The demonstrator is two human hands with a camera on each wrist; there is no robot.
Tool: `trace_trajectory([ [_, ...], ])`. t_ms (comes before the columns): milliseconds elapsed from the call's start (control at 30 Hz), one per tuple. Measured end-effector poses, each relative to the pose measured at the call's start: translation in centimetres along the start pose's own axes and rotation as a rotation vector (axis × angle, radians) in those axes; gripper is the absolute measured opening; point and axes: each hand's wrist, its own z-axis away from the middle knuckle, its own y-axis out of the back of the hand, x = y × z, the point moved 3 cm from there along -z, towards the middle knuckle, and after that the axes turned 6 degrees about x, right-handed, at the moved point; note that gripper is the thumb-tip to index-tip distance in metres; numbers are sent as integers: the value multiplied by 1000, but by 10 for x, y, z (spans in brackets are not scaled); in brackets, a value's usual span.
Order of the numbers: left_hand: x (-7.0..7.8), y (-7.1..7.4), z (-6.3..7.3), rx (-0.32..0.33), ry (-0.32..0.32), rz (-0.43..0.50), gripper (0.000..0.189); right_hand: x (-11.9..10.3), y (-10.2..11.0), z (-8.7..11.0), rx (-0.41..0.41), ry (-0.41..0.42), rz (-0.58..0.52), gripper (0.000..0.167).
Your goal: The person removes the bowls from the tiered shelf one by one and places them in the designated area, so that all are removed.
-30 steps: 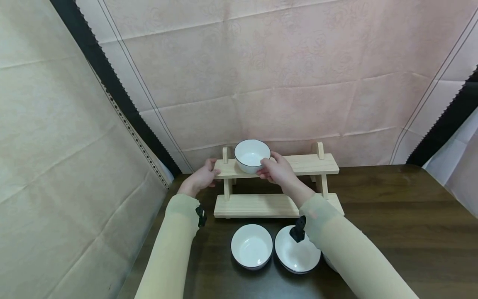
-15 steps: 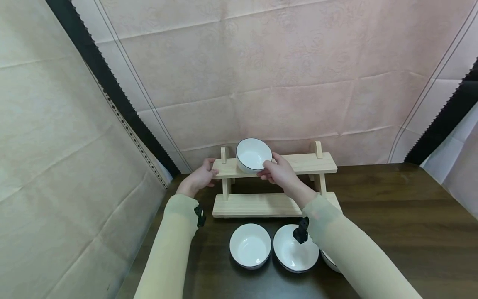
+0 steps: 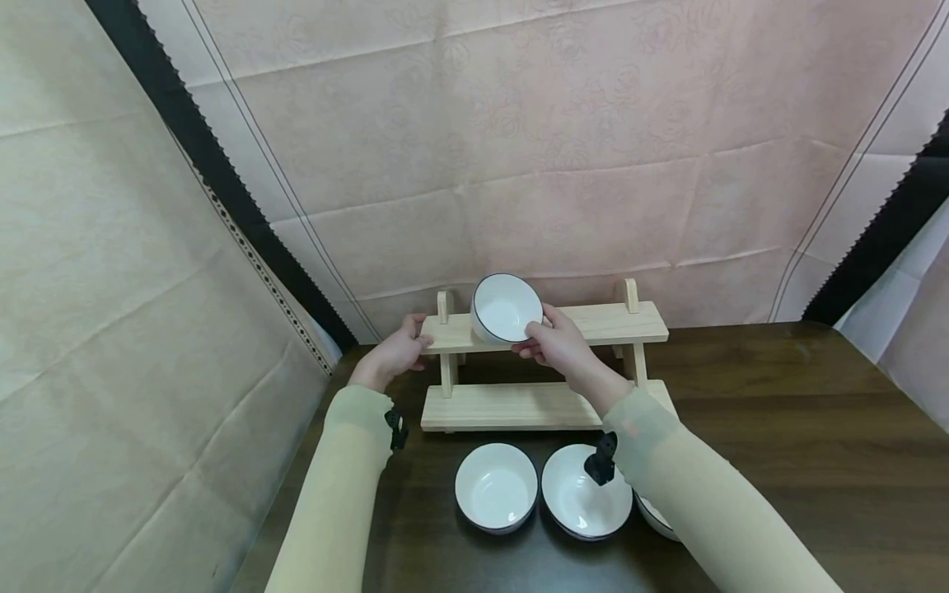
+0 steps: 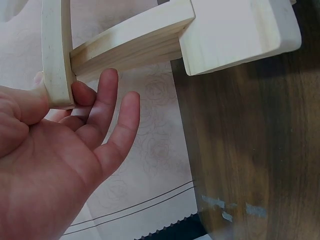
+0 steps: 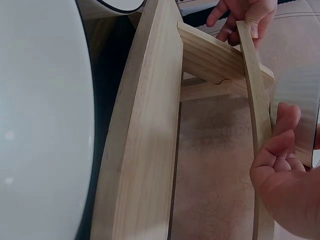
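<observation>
Wooden rack (image 3: 615, 323): on its top shelf a white bowl (image 3: 507, 308) sits tipped, gripped by the right hand (image 3: 558, 343); the left hand (image 3: 395, 352) pinches the shelf's end, fingers loose.

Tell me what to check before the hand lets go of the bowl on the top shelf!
1. Right hand holds the white bowl firmly: ok, fingers wrap its rim.
2. Bowl sits flat on the top shelf: not ok, it is tilted toward the person.
3. Left hand steadies the wooden rack: ok, it grips the top shelf's left end.
4. Room on the shelf beside the bowl: ok, the right part is bare.
5. Bowls on the table, first and second, out of the way: ok.
6. Rack stands level: cannot tell.
</observation>
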Motion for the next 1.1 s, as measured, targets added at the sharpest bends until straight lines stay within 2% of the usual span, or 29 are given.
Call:
trace_trajectory([
  [467, 0, 0, 2, 0, -4, 2, 58, -4, 2, 7, -30, -15, -40, 49],
  [667, 1, 0, 3, 3, 1, 5, 58, -7, 7, 13, -13, -34, -68, 52],
  [1100, 2, -1, 4, 19, 11, 2, 57, -7, 22, 39, -17, 88, 23, 60],
])
